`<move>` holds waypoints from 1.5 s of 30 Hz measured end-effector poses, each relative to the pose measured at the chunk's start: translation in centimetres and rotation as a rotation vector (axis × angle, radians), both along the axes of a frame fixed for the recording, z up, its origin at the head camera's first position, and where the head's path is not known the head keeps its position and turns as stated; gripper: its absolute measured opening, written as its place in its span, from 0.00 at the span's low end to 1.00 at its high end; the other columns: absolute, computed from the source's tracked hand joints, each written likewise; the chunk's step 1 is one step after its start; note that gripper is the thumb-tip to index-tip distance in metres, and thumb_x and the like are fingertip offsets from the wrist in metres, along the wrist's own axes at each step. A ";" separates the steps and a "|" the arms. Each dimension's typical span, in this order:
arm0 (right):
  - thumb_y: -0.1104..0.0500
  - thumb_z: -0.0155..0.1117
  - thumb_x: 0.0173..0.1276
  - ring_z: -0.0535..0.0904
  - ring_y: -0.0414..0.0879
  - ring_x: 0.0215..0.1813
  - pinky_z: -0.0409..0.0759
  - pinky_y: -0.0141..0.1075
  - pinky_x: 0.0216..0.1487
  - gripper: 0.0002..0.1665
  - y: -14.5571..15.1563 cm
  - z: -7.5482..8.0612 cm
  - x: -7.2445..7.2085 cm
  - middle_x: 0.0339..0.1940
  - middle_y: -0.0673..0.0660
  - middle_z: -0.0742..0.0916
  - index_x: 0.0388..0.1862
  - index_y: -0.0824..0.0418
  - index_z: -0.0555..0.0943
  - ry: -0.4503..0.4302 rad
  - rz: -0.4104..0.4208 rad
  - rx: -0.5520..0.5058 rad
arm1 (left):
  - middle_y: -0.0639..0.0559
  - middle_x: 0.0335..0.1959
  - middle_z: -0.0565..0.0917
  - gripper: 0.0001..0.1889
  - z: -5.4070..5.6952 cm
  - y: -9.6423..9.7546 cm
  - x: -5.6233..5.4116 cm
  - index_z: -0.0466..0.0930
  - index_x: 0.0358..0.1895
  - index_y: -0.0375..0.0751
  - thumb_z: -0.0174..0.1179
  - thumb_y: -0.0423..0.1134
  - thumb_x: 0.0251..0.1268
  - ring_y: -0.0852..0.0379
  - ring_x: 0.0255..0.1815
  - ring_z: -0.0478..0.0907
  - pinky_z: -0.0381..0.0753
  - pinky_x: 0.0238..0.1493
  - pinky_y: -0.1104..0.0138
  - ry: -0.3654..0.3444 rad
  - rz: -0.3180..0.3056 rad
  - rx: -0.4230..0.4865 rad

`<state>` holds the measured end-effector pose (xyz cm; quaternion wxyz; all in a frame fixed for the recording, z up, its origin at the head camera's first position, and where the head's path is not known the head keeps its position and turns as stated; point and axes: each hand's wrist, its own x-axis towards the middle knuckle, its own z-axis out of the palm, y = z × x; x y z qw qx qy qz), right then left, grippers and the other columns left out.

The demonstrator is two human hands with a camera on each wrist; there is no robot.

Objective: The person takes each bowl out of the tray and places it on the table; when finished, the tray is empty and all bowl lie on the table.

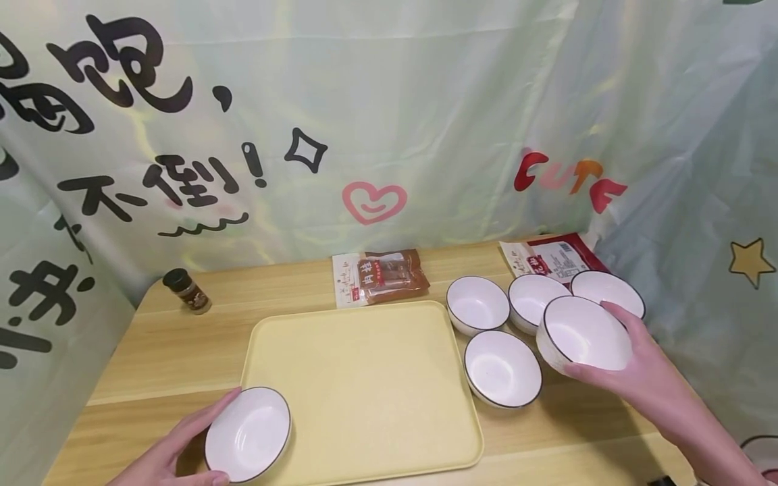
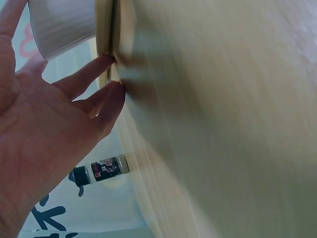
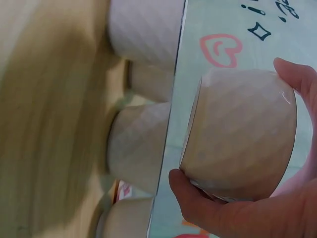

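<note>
At the tray's left front corner, my left hand (image 1: pixel 173 449) grips a small white bowl (image 1: pixel 249 432) with a dark rim, thumb and fingers at its sides. The left wrist view shows that bowl's outer wall (image 2: pixel 64 25), with lower fingertips right at the tray's edge (image 2: pixel 103 29). On the right, my right hand (image 1: pixel 644 364) holds a matching white bowl (image 1: pixel 586 331) between thumb and fingers, raised above the table. Its faceted outside (image 3: pixel 242 134) shows in the right wrist view. Several like bowls (image 1: pixel 503 368) stand close beside it, along the tray's right side.
A beige rectangular tray (image 1: pixel 365 391) lies mid-table. Behind it is a brown spice packet (image 1: pixel 389 277); a red and white packet (image 1: pixel 547 260) lies behind the bowls. A black-capped spice jar (image 1: pixel 187 291) lies at the back left. Printed curtain (image 1: pixel 425 121) closes off the table's back and sides.
</note>
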<state>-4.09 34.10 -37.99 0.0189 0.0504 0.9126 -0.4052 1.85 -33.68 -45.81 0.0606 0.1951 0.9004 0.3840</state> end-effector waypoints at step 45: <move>0.49 0.85 0.65 0.63 0.77 0.69 0.65 0.65 0.61 0.74 0.8 -4.9 1.2 0.76 0.84 0.61 0.87 0.72 0.40 -0.071 0.025 0.037 | 0.60 0.83 0.67 0.57 0.2 0.0 0.1 0.58 0.89 0.50 0.83 0.36 0.58 0.73 0.74 0.64 0.68 0.64 0.73 0.028 -0.032 -0.001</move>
